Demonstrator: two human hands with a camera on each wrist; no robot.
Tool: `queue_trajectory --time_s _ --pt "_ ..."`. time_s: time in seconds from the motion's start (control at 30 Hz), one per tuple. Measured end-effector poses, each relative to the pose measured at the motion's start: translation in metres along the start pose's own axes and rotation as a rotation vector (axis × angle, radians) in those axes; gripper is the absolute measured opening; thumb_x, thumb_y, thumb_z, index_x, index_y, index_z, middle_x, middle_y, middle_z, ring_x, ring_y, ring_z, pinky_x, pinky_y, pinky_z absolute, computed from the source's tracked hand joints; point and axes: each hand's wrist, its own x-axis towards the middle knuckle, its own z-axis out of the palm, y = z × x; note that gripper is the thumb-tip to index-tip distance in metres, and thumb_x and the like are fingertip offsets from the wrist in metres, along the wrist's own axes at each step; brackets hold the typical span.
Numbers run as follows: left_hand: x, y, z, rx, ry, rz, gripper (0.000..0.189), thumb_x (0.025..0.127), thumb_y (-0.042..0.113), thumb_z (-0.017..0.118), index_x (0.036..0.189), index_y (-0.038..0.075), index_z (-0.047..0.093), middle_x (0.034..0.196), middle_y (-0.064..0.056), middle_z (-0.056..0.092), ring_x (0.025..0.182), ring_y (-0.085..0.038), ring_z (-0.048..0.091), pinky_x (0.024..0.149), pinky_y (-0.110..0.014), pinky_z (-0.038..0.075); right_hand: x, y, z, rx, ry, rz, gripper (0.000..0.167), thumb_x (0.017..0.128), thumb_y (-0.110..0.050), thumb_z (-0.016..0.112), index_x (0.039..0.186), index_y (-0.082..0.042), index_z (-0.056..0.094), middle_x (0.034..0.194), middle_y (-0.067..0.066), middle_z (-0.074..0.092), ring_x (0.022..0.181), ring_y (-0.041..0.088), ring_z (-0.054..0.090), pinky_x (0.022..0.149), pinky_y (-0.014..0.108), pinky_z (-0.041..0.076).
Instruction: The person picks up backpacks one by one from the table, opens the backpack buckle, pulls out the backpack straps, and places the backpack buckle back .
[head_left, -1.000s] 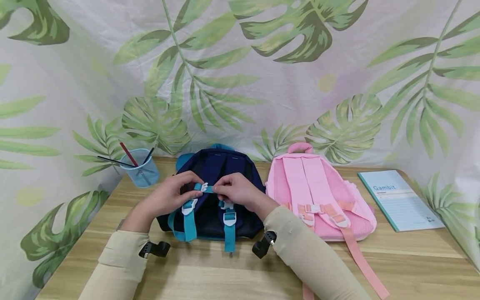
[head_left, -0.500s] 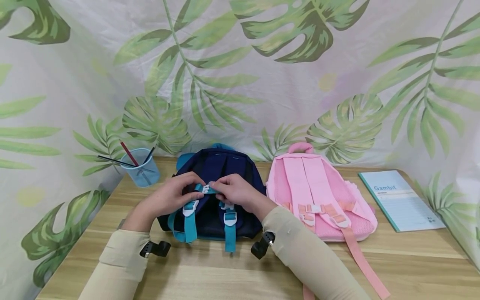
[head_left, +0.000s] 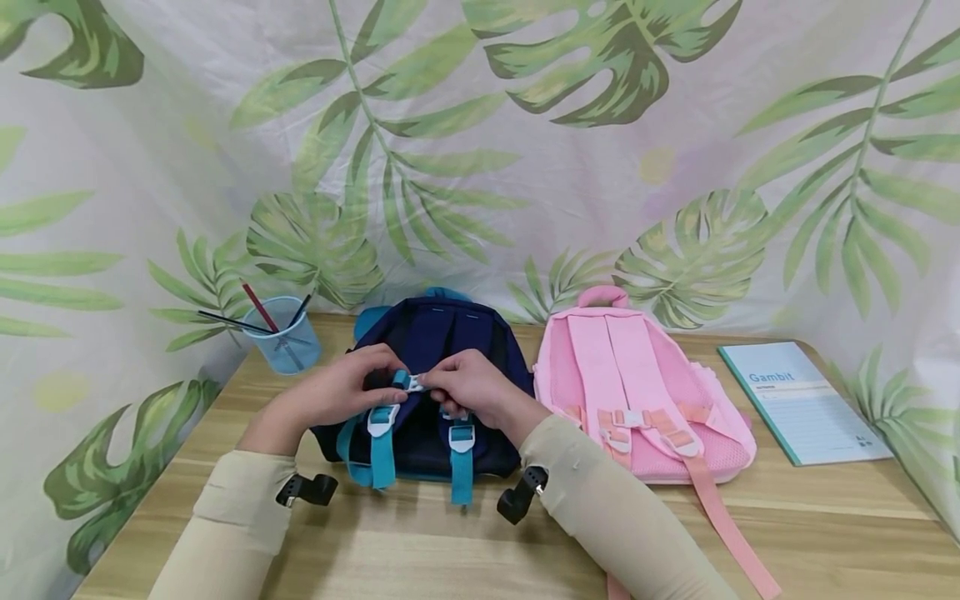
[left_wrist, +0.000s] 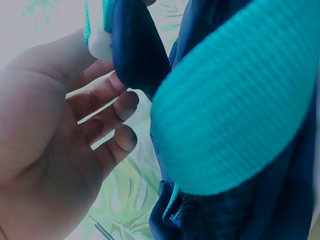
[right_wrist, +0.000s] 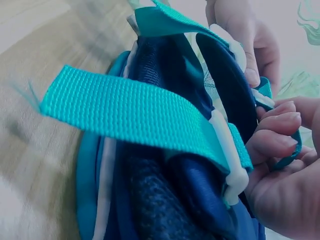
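Observation:
A navy backpack (head_left: pixel 465 333) lies with its shoulder straps facing up. Above its middle, a white buckle (head_left: pixel 415 383) joins the short teal chest strap (head_left: pixel 401 380) between the two hands. My left hand (head_left: pixel 348 387) pinches the buckle's left side, thumb below and index finger above. My right hand (head_left: pixel 474 385) pinches the right side, its fingertips right at the white plastic. In the right wrist view, the small white buckle (right_wrist: pixel 263 99) shows between both hands, partly hidden by fingers. White adjusters (head_left: pixel 382 418) with hanging teal webbing (head_left: pixel 462 475) sit on the shoulder straps.
A pink backpack (head_left: pixel 607 350) lies against the navy one's right, its peach strap (head_left: pixel 720 517) trailing forward. At the right is a notebook (head_left: pixel 798 400). A blue mesh cup (head_left: pixel 288 350) of pencils stands at the left. Leaf-printed cloth (head_left: pixel 450 167) hangs behind the wooden table (head_left: pixel 420 550).
My right fingertips have shifted left along the teal strap, up to the white buckle. The buckle has dropped slightly and turned. My left hand keeps its pinch, and both backpacks stay in place.

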Motion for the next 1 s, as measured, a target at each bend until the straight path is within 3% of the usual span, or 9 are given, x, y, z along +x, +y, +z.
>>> queue_trajectory --time_s 0.2,0.43,0.73,1.0 --pt "0.0024 -0.0006 0.0006 0.003 -0.032 -0.025 0.016 0.099 0.027 0.081 0.108 0.019 0.071 0.106 0.003 0.065 0.096 -0.019 0.058 0.084 -0.032 0.050 -0.0007 -0.0019 -0.0007 0.079 -0.031 0.005 0.022 0.109 -0.017 0.063 0.093 -0.003 0.070 0.067 -0.001 0.055 0.052 0.010 0.046 0.053 0.022 0.040" --pt "0.0039 -0.0004 0.0046 -0.010 -0.042 -0.024 0.013 0.101 0.025 0.079 0.107 0.020 0.070 0.104 0.004 0.064 0.094 -0.019 0.057 0.083 -0.031 0.048 0.0000 0.0001 -0.0007 0.090 -0.019 0.022 0.023 0.108 -0.018 0.064 0.090 -0.004 0.071 0.067 -0.001 0.055 0.053 0.011 0.046 0.053 0.022 0.040" --pt "0.0044 0.0007 0.0064 -0.018 -0.019 -0.007 0.014 0.099 0.020 0.081 0.103 0.020 0.067 0.099 -0.001 0.062 0.091 -0.022 0.057 0.079 -0.029 0.046 -0.0044 -0.0019 -0.0017 0.113 -0.023 0.007 0.023 0.109 -0.019 0.063 0.094 -0.001 0.070 0.068 -0.001 0.053 0.054 0.011 0.044 0.053 0.022 0.040" --pt "0.0050 -0.0010 0.0080 -0.009 -0.035 -0.003 0.014 0.100 0.022 0.080 0.104 0.018 0.068 0.099 0.000 0.061 0.089 -0.021 0.055 0.077 -0.029 0.044 -0.0056 -0.0009 -0.0016 0.151 -0.042 -0.020 0.024 0.109 -0.017 0.061 0.098 0.004 0.066 0.070 -0.001 0.051 0.054 0.011 0.042 0.053 0.022 0.039"
